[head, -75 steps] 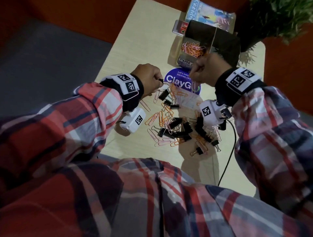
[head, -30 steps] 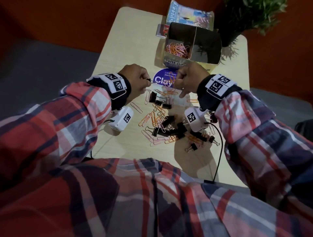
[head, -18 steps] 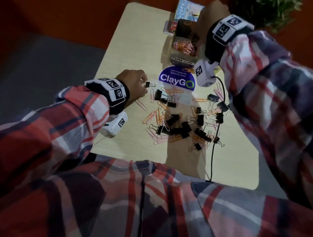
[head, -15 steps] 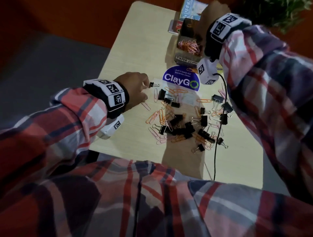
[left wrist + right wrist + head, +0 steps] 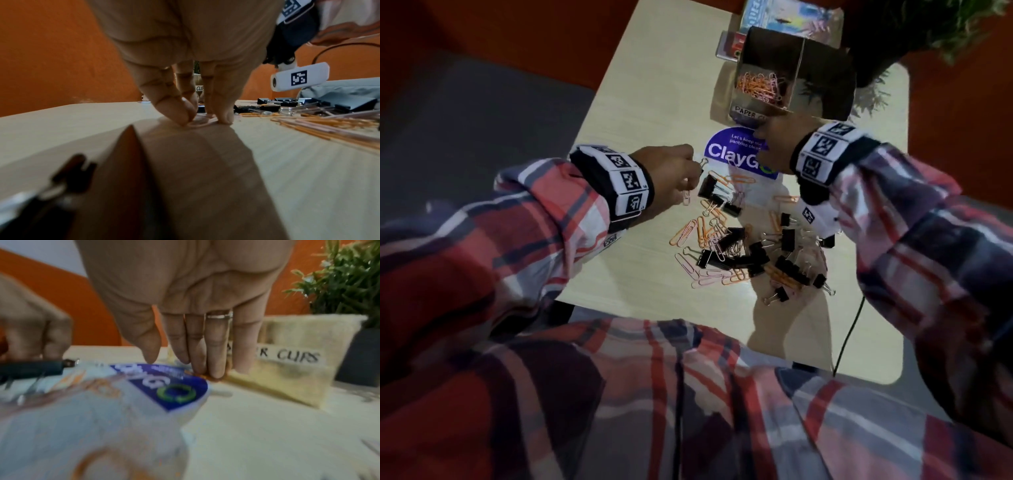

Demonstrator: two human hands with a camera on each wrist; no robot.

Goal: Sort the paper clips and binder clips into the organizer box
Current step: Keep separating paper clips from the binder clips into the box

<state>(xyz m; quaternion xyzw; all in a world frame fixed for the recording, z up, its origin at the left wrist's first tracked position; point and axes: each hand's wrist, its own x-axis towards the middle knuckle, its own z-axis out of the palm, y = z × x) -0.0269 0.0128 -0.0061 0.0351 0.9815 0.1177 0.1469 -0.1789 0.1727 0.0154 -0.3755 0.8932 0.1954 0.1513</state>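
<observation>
The cardboard organizer box (image 5: 748, 111) stands at the back of the table. Its left compartment holds orange and pink paper clips (image 5: 756, 85). The right compartment (image 5: 825, 78) is too dark to see into. Loose paper clips (image 5: 698, 233) and black binder clips (image 5: 743, 253) lie mixed in a pile mid-table. My left hand (image 5: 688, 171) is at the pile's left edge, thumb and finger pinching a pink paper clip (image 5: 202, 121) flat on the table. My right hand (image 5: 185, 368) points straight fingers down in front of the box (image 5: 287, 369), their tips touching an orange paper clip (image 5: 213, 378).
A round blue ClayGo sticker (image 5: 729, 154) lies between pile and box. A potted plant (image 5: 928, 27), a magazine (image 5: 791, 13) and a small red box (image 5: 729, 48) crowd the back edge. A black cable (image 5: 849, 329) runs off the near edge.
My right hand went up to the box, then came back down to the sticker in front of it. My left hand moved from holding a small binder clip to pressing on a pink paper clip.
</observation>
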